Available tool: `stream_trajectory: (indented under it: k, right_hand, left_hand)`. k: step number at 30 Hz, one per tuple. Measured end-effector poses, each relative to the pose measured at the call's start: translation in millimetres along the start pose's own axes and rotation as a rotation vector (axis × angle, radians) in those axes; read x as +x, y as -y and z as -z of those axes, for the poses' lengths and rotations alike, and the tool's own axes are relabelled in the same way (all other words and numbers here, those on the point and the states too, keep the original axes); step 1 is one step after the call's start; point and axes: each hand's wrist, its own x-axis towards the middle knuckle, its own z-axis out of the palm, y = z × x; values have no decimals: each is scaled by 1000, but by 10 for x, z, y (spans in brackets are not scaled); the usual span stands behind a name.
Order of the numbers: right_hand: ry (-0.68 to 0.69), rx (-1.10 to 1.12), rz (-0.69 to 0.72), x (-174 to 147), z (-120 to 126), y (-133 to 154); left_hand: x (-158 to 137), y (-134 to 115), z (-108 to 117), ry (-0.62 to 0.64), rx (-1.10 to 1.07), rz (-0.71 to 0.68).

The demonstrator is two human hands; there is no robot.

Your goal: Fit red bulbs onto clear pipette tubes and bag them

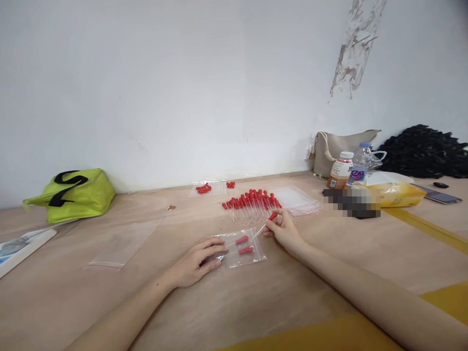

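A dropper (272, 216) is pinched by the right hand (287, 231), with the thumb and fingers pressed together near its red bulb. It is held on a slant by the far right corner of the bag (234, 261). The bulb is kept up and away, and the thin tube is pointed down and left at the bag. Whether the bag is touched by the tip cannot be told. The zip edge seems to be turned to the right, so the right hand is the nearer one to it. The left end of the bag is pressed by the left hand (195, 261), which is laid down with its fingers and thumb spread.

Two droppers (242, 240) are seen inside the bag, laid side by side, with their bulbs turned to the right and their tubes to the left. More droppers (252, 197) are heaped behind the bag, with their tubes pointed toward it. The bulbs are round and fat, and look rubbery; the tubes are straight and see-through. The bag is clear, thin and shiny. A stack of bags (295, 201) is set behind it to the right, and a loose bag (126, 246) is laid flat to its left. The table (197, 317) is tan and looks smooth.
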Motion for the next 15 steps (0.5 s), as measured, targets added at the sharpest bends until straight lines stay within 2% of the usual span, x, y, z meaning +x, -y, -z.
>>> stream_trajectory:
  k: [3,6,11,15]
  right_hand:
    - [48,27,-88,-43,-24,-14]
    - [87,-72,-98,-80,25,-5]
    - [219,-442,54,-101,108,3]
    - [264,-609,161,-95,64,-67]
  left_hand:
    - [3,3,-3,-2,-3,-1]
    - [2,8,-3,-2,-4,4]
    - [-3,-5,4,-12,2,-4]
    - [0,-15,5,-20,6,0]
